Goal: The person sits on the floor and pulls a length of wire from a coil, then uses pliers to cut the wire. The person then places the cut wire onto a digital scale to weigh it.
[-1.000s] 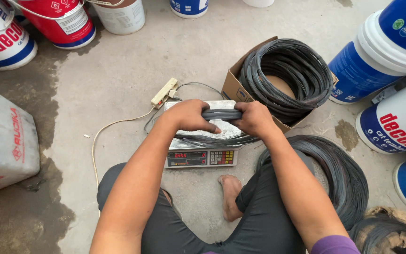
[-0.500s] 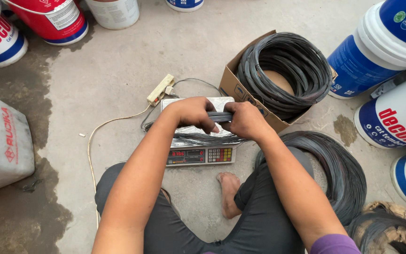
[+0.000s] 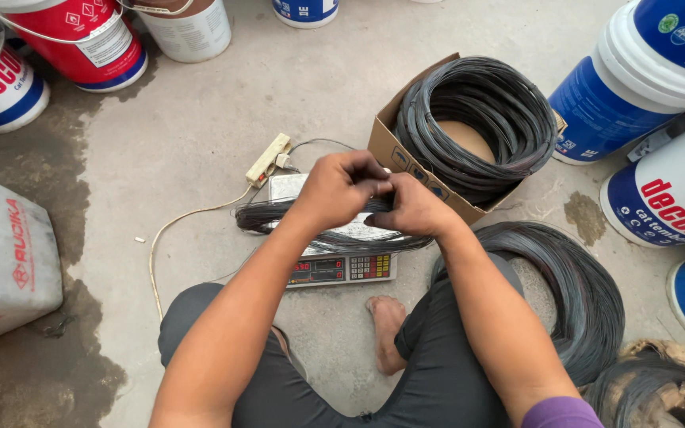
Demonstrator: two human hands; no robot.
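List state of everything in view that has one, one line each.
left hand: closed on wire bundle
right hand: closed on wire bundle
wire bundle: lying across the scale
scale: powered, display lit
cardboard box: open, wire coil inside
power strip: cable plugged in
blue bucket: lidded, tilted

An open brown cardboard box (image 3: pixel 396 150) sits at centre right. Red and white paint buckets (image 3: pixel 81 40) with labels stand top left, blue and white labelled buckets (image 3: pixel 644 71) at right. A grey sack (image 3: pixel 5 254) lies left. The weighing scale's small display (image 3: pixel 315 271) glows with red digits.
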